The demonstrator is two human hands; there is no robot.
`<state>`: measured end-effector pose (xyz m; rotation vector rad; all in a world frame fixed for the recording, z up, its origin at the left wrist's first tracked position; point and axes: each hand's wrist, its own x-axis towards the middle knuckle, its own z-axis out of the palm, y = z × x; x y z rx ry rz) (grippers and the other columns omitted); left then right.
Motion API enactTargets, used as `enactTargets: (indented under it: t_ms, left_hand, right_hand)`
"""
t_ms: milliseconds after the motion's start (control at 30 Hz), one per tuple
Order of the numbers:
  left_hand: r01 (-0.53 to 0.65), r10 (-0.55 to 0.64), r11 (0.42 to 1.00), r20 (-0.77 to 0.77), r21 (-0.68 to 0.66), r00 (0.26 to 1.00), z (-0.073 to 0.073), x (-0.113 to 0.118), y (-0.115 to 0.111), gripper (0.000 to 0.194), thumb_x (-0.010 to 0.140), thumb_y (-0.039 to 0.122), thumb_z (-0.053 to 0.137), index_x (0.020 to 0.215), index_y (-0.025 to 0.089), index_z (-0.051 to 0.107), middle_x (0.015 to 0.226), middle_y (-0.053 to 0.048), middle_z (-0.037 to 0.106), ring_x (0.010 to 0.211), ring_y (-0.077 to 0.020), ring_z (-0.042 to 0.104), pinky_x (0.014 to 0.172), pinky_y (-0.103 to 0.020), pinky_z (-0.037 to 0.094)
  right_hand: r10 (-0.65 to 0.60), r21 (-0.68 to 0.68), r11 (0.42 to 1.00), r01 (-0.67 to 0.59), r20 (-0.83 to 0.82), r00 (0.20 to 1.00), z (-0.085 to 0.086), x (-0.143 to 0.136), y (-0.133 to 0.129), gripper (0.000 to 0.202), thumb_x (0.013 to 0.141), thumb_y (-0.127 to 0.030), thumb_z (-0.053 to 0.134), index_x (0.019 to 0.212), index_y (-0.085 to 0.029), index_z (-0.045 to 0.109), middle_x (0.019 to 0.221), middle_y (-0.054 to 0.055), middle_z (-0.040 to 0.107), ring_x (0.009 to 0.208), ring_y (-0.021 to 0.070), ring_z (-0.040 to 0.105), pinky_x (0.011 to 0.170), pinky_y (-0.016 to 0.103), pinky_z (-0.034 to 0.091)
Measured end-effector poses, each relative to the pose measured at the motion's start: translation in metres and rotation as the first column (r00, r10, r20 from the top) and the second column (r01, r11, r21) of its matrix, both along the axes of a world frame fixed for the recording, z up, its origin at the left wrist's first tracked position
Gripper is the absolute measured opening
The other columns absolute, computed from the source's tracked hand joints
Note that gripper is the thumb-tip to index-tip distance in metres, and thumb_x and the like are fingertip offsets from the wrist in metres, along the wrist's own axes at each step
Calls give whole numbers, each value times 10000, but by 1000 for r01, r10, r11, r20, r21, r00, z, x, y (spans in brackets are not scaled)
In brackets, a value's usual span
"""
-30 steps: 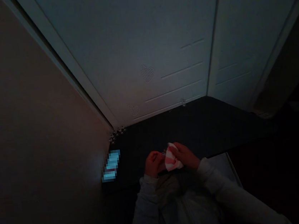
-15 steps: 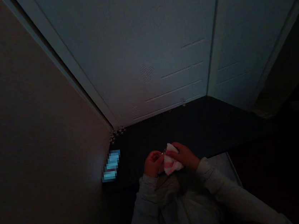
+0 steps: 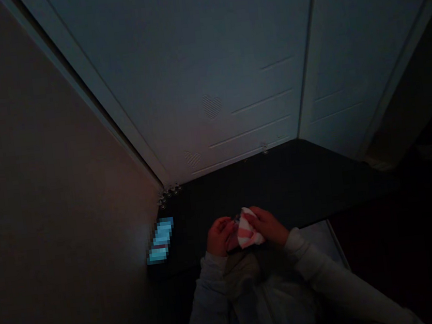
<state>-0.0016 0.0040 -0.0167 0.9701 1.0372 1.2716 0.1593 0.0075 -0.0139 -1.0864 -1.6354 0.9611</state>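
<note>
Right hand [image 3: 271, 229] fingers pinch the striped cloth [image 3: 249, 231]; its lower edge, beneath the fingertips, has just risen, suggesting an adjusted hold; left hand [image 3: 217, 239] fingers curl beside a small shiny piece [image 3: 237, 219] at the cloth's edge; their grip cannot be confirmed; black surface [image 3: 281, 186] extends beyond both hands' fingertips.

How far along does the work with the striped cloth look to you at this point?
Perhaps partway: the small shiny pieces clustered at the far left of the dark table may be finished. The right hand holds the striped cloth beside a shiny object by the left hand. Whether the lone piece at the back edge is done or left, I cannot tell.
</note>
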Motion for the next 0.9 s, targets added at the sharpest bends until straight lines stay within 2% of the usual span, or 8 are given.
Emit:
enactTargets:
  t_ms: [200, 433, 633, 900]
  left_hand:
    - [-19, 20, 1000, 98, -18, 995, 2, 0, -1, 300, 526, 275, 677, 762, 133, 558, 662, -12, 598, 552, -86, 524, 533, -208, 398]
    - [-19, 29, 998, 147, -68, 989, 8, 0, -2, 321, 529, 289, 673, 778, 127, 552, 664, -20, 608, 513, -84, 523, 521, -219, 399]
    - [10, -7, 999, 66, -45, 998, 4, 3, -1, 339, 582, 409, 615, 746, 120, 553, 532, 11, 556, 433, -71, 482, 447, -194, 363]
    - [10, -12, 1000, -62, -24, 998, -3, 2, -1, 371, 647, 486, 517, 742, 129, 542, 443, 31, 501, 379, -68, 438, 387, -177, 305]
  right_hand:
    - [20, 52, 998, -19, -15, 1000, 1, 1, -1, 193, 768, -322, 403, 720, -165, 504, 669, -17, 433, 629, 104, 424, 578, 208, 353]
    - [11, 13, 1000, -11, 12, 1000, 4, 0, -1, 155, 701, -284, 504, 783, -154, 526, 718, -4, 468, 680, 123, 449, 620, 227, 368]
    - [-13, 37, 999, 12, 32, 999, 4, 0, -1, 163, 692, -321, 520, 734, -164, 530, 692, -14, 455, 650, 114, 443, 593, 220, 359]
    - [-10, -37, 999, 11, 44, 999, 3, -2, -3, 253, 735, -399, 446, 681, -159, 503, 615, -27, 438, 576, 98, 411, 509, 202, 328]
